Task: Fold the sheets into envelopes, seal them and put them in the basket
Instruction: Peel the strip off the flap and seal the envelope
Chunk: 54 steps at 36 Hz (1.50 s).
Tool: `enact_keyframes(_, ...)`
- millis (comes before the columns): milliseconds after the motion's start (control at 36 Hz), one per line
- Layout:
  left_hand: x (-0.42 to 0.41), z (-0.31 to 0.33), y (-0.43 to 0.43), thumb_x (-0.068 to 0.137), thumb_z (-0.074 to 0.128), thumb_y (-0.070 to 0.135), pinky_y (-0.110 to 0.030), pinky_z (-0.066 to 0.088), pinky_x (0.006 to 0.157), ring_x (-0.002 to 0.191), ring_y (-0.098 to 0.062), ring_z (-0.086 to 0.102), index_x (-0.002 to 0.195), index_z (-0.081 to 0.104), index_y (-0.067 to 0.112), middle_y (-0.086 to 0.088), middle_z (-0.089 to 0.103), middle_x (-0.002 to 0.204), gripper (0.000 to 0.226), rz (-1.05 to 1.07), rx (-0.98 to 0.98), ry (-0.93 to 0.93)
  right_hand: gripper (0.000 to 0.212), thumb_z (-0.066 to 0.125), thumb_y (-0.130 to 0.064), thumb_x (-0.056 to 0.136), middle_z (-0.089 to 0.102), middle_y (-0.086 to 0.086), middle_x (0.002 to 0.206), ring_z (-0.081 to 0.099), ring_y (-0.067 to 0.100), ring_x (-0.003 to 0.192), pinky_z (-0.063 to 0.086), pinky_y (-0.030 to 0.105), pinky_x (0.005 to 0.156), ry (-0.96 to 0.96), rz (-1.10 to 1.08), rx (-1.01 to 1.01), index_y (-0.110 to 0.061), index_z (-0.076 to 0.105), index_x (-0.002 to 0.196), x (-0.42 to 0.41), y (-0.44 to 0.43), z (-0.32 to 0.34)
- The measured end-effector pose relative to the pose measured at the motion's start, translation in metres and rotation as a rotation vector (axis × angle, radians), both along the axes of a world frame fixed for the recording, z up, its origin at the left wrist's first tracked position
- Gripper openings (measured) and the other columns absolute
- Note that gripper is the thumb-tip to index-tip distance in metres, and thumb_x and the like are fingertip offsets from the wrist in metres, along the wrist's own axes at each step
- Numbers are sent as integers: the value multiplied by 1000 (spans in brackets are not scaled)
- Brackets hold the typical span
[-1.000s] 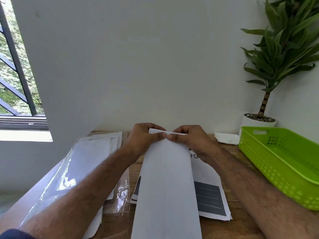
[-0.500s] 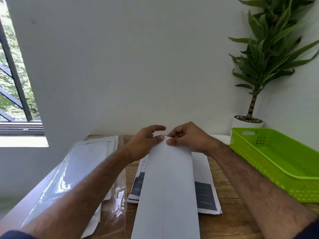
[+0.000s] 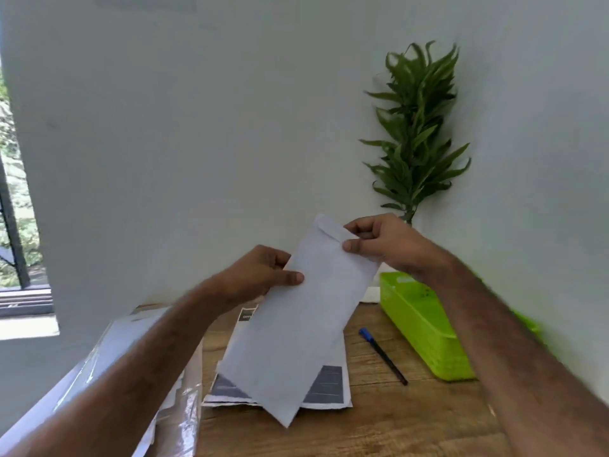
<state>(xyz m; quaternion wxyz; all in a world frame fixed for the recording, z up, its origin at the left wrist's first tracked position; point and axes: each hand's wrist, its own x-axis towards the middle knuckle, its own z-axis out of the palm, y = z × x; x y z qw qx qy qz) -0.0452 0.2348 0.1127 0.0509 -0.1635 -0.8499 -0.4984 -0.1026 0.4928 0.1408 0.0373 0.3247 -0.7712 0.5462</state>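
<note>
Your left hand [image 3: 260,275] and right hand [image 3: 385,242] both pinch the envelope [image 3: 296,324] aloft, flap seemingly sealed though blurred; basket [image 3: 421,321] at right awaits it.

A blue-capped pen [image 3: 382,355] lies on the wooden table [image 3: 395,423] near a leafy plant [image 3: 417,133].

White wall [image 3: 197,143]; wooden table [image 3: 379,423]; barred window [image 3: 13,225] left, daylight; potted plant [image 3: 418,133] corner.

Nothing readable. Printed sheet [image 3: 329,385] on the counter [image 3: 379,427] has a dark header strip [image 3: 246,315] (lettering too blurred).
</note>
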Motion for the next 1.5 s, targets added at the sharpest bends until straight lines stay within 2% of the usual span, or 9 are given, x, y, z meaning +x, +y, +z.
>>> enact_keyframes(167,-4,46,60,86,74,18,-44,57,82,88,-32,72,94,77,5,-14,76,93,16,54,-208,282,18,63,1,94,75,22,102,68,18,83,55,27,75,208,-145,42,0,73,109,53,62,39)
enact_keyframes(333,-10,61,142,89,65,17,-32,47,66,65,-19,57,81,77,14,-5,63,64,15,251,-367,602,22,65,-8,91,72,-17,78,61,-14,75,42,4,69,652,-506,90,-25,80,94,102,113,47)
enact_keyframes(389,-14,56,166,92,64,23,-34,52,73,77,-25,65,93,80,21,-7,72,76,16,285,-393,666,23,68,-5,89,76,-14,86,65,-10,85,44,3,76,716,-571,53,-23,81,97,110,124,38)
enact_keyframes(472,-20,42,196,96,58,24,-34,53,80,92,-27,68,115,75,33,-4,77,102,27,321,-482,727,25,71,-3,86,78,-9,89,72,5,86,55,27,83,783,-643,22,-23,82,95,103,140,12)
enact_keyframes(639,-49,-23,217,96,50,25,-35,50,88,108,-26,66,131,63,39,-2,72,119,40,261,-741,513,36,70,4,85,78,-15,94,73,3,93,57,39,93,568,-645,-32,-28,81,95,59,164,-69)
enact_keyframes(806,-49,-74,177,95,49,28,-36,45,101,123,-26,59,137,57,28,-5,65,132,42,325,-864,359,34,67,-5,84,77,-15,105,70,2,100,55,35,95,484,-636,176,-32,80,100,30,167,-131)
enact_keyframes(1028,-43,-132,101,97,51,39,-36,50,99,118,-18,62,133,61,33,4,65,133,38,335,-829,126,36,60,-6,89,74,-12,117,66,4,111,46,22,103,334,-622,266,-31,79,107,34,159,-139)
enact_keyframes(1194,-37,-145,95,100,47,39,-36,51,95,107,-18,64,115,70,26,1,70,117,31,347,-754,100,46,39,-35,87,73,-13,118,64,6,112,45,34,105,350,-646,436,-30,77,112,44,158,-137)
enact_keyframes(1500,-27,-130,92,99,52,41,-37,47,105,121,-18,59,139,56,29,-1,61,139,42,369,-663,58,73,20,-49,81,46,-6,152,35,13,144,15,51,120,485,-720,674,-32,47,147,54,134,-133)
